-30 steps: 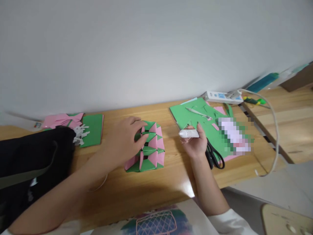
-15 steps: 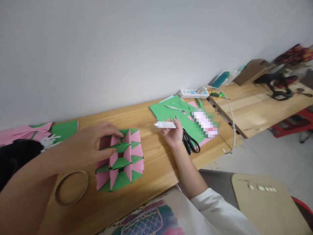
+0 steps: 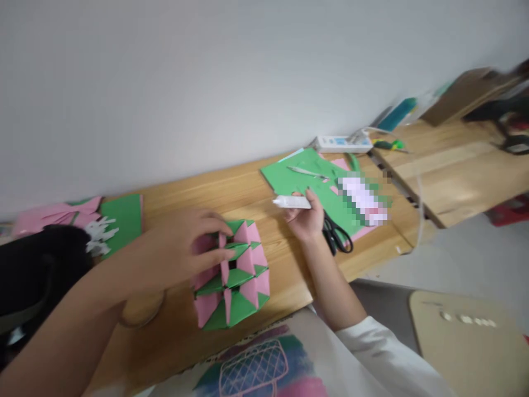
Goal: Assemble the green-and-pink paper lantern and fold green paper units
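At the left edge of the frame I have a black bag (image 3: 45, 286) overlapping pink folded paper (image 3: 58, 215), with white paper scraps (image 3: 100, 234) and a green stack (image 3: 126, 215) just beside it; its bulk crowds that side. Below, the left forearm partly covers a thin hoop (image 3: 157, 313), which could get caught if the arm swept low. At lower centre, the pink-and-green paper piece (image 3: 248, 270) rests on the wooden table (image 3: 287, 270). The left hand (image 3: 185, 248) reaches over it from the left, thumb and fingers parted at its upper part, probably to steady it; whether they actually pinch a fold I cannot tell. Right of centre, the right hand (image 3: 308, 218), palm up, closes around a white tube (image 3: 293, 202), its tip pointing left and clear of the fingers, which I take as keeping it handy and off the paper. Behind that wrist, black-handled scissors (image 3: 339, 236) lie at the edge of green sheets (image 3: 285, 171), which probably serve as a catch-all for a pen-like tool (image 3: 306, 172) and offcuts. Farther right, a power strip (image 3: 343, 144) sits against the wall, its cord (image 3: 420, 209) looping across the table's right end.
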Demonstrator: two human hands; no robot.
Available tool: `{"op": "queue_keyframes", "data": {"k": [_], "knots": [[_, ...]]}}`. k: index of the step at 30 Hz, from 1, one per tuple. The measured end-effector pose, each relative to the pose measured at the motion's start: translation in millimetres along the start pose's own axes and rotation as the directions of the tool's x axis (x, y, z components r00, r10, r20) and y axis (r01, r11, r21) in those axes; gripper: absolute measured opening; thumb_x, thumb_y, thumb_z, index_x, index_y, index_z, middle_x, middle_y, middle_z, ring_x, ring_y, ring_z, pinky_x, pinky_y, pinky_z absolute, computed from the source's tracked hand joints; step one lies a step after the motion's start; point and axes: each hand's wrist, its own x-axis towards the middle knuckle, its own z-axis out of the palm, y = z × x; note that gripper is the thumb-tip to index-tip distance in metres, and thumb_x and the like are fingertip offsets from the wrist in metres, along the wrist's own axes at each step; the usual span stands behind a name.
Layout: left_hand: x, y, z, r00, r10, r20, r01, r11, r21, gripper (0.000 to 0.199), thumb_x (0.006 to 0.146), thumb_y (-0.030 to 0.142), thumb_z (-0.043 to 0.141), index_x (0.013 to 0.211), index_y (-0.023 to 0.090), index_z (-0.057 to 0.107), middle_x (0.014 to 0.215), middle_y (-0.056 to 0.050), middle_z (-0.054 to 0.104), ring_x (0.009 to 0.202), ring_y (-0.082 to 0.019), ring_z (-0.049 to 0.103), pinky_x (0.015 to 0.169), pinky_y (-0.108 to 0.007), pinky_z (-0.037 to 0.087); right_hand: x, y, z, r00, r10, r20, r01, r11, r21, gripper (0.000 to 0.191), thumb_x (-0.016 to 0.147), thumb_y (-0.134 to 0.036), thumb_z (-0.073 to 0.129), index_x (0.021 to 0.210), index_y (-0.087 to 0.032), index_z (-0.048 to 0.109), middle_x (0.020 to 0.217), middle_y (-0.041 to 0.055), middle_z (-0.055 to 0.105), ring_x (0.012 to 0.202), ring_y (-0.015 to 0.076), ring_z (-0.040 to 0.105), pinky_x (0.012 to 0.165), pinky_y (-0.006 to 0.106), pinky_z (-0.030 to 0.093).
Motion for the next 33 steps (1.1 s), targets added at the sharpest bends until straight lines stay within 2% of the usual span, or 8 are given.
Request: {"op": "queue_keyframes", "data": {"k": [4,8,12,16,18,21,26,33], "knots": [[6.4,-0.2,-9.4,0.995,-0.025,0.101,0.032,0.997,-0.072,0.030,0.090,0.043,0.046,0.083,0.026,0.070,0.093,0.000,0.066,0.083,-0.017,0.060,0.072,-0.029,0.045,-0.5,-1.4,4.5,0.998,0.058,-0.022,-0.058,0.998,-0.001,0.040,0.092,-0.034,0.038,0.062,-0.019,0.060,0.043,-0.0023,0.057,0.037,0.0092,0.048,0.035,0.019,0.040],[14.2,-8.4,-13.0,0.994,-0.014,0.111,0.022,0.998,-0.067,0.032,0.090,0.039,0.047,0.073,0.023,0.068,0.088,0.000,0.064,0.077,-0.015,0.058,0.068,-0.028,0.042,-8.1,-7.6,12.7,0.997,0.044,-0.062,-0.053,0.987,-0.149,0.045,0.093,-0.033,0.036,0.060,-0.017,0.062,0.040,-0.0018,0.054,0.035,0.0081,0.047,0.035,0.019,0.040],[22.3,-13.1,-16.1,0.985,0.032,0.172,-0.020,0.997,-0.072,0.026,0.088,0.038,0.051,0.077,0.024,0.071,0.093,0.000,0.065,0.076,-0.015,0.058,0.068,-0.028,0.042,-25.3,-15.9,21.7,0.997,-0.045,-0.070,0.023,0.956,-0.293,0.039,0.088,-0.031,0.045,0.059,-0.016,0.066,0.048,-0.0003,0.061,0.036,0.0083,0.051,0.031,0.018,0.039],[29.9,-15.1,-19.3,0.974,0.045,0.223,-0.029,0.997,-0.073,0.021,0.085,0.037,0.055,0.080,0.027,0.073,0.103,0.000,0.066,0.086,-0.016,0.060,0.074,-0.028,0.044,-41.0,-18.9,27.3,0.991,-0.135,0.000,0.122,0.893,-0.433,0.038,0.079,-0.044,0.058,0.057,-0.015,0.069,0.050,0.0014,0.062,0.035,0.0105,0.055,0.032,0.021,0.043],[32.1,-16.5,-20.4,0.969,0.045,0.242,-0.029,0.997,-0.068,0.020,0.085,0.037,0.055,0.082,0.028,0.073,0.106,0.000,0.066,0.092,-0.018,0.060,0.078,-0.029,0.045,-46.0,-18.7,28.7,0.993,-0.119,0.028,0.118,0.877,-0.466,0.042,0.077,-0.051,0.059,0.058,-0.015,0.070,0.047,0.0023,0.062,0.033,0.0122,0.055,0.031,0.022,0.044],[33.3,-19.5,-21.4,0.963,0.059,0.264,-0.044,0.997,-0.062,0.022,0.085,0.041,0.055,0.084,0.028,0.072,0.108,0.000,0.066,0.096,-0.019,0.061,0.079,-0.029,0.046,-50.3,-17.7,30.2,0.999,-0.031,0.043,0.048,0.875,-0.482,0.047,0.079,-0.057,0.055,0.062,-0.017,0.072,0.041,0.0033,0.060,0.032,0.0148,0.056,0.029,0.023,0.043],[33.4,-23.7,-22.0,0.957,0.098,0.274,-0.096,0.995,-0.021,0.024,0.087,0.042,0.051,0.084,0.029,0.072,0.114,0.001,0.064,0.099,-0.020,0.061,0.081,-0.031,0.046,-54.2,-14.7,34.0,0.999,-0.002,0.050,0.027,0.862,-0.506,0.040,0.079,-0.050,0.059,0.065,-0.016,0.073,0.044,0.0034,0.063,0.033,0.0148,0.057,0.031,0.023,0.044],[31.7,-21.0,-19.8,0.964,0.131,0.233,-0.135,0.991,0.003,0.023,0.087,0.036,0.051,0.081,0.030,0.073,0.108,0.001,0.066,0.095,-0.019,0.063,0.078,-0.028,0.047,-57.4,-12.9,34.7,0.995,-0.068,0.069,0.094,0.847,-0.523,0.032,0.080,-0.042,0.059,0.067,-0.017,0.074,0.054,0.0028,0.067,0.036,0.0138,0.059,0.033,0.023,0.046]]}}
